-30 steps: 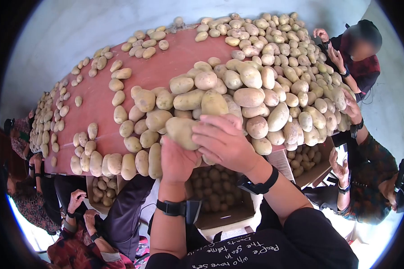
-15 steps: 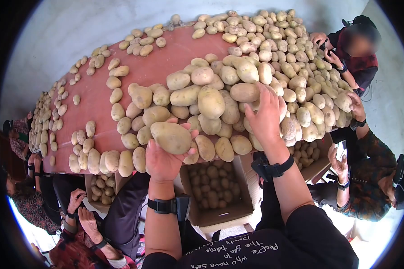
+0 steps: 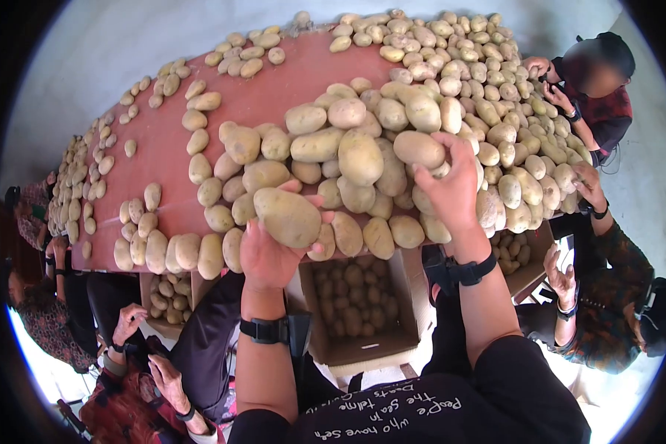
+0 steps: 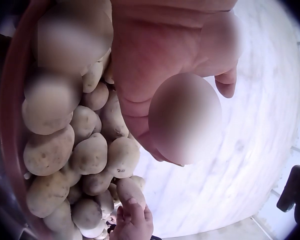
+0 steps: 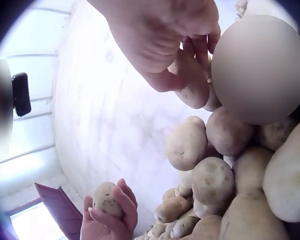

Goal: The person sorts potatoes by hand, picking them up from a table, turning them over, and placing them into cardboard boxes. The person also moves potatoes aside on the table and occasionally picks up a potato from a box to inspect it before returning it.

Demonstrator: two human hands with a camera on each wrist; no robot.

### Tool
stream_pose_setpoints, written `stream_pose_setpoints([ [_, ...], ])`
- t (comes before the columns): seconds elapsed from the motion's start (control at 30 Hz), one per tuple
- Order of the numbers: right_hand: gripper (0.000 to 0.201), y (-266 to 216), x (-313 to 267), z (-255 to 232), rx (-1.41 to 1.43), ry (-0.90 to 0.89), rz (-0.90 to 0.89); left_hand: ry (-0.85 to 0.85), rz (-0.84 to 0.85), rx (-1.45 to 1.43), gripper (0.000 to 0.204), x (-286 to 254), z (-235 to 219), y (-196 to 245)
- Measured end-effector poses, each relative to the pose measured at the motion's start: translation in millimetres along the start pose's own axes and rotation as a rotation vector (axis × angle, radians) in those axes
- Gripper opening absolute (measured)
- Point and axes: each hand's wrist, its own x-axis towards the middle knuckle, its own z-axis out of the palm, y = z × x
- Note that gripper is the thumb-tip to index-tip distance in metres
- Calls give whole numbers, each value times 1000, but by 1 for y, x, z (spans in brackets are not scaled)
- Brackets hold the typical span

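My left hand (image 3: 263, 255) holds a large, pale yellow potato (image 3: 287, 217) above the table's near edge, palm up with fingers round its far side. A blurred patch covers much of this potato in the left wrist view. Farther right, my right hand (image 3: 453, 185) grips an oval, slightly pinkish potato (image 3: 419, 150) on the near side of the heap, thumb on one side and fingers on the other. In the right wrist view the same pinkish potato (image 5: 192, 85) shows between thumb and fingers. Heaped potatoes (image 3: 359, 159) lie between and beyond both hands.
A red table (image 3: 296, 74) carries the heap, with a row of potatoes (image 3: 189, 251) along its near edge. Below stands a cardboard box (image 3: 362, 351) with potatoes in it; similar boxes flank it. Other people sit at both sides, including a person (image 3: 596, 96) at the far right.
My right hand has left the large potato, moved right to the heap and taken hold of the pinkish potato. My left hand keeps the large one, having shifted slightly left.
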Motion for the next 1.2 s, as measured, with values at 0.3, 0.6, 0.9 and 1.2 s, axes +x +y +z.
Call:
stream_pose_setpoints([
  [0.3,49,-7,3,-10,799,-173,334,-233,-289,232,87,-8,3,-4],
  [0.6,39,-11,-2,-17,1175,-414,380,-396,-754,465,92,-18,8,-21],
  [0.9,39,-39,-23,-6,983,-679,254,-196,-464,124,83,-6,6,-38],
  [1.2,26,-24,17,-14,166,-231,-251,-220,-494,143,64,0,11,-37],
])
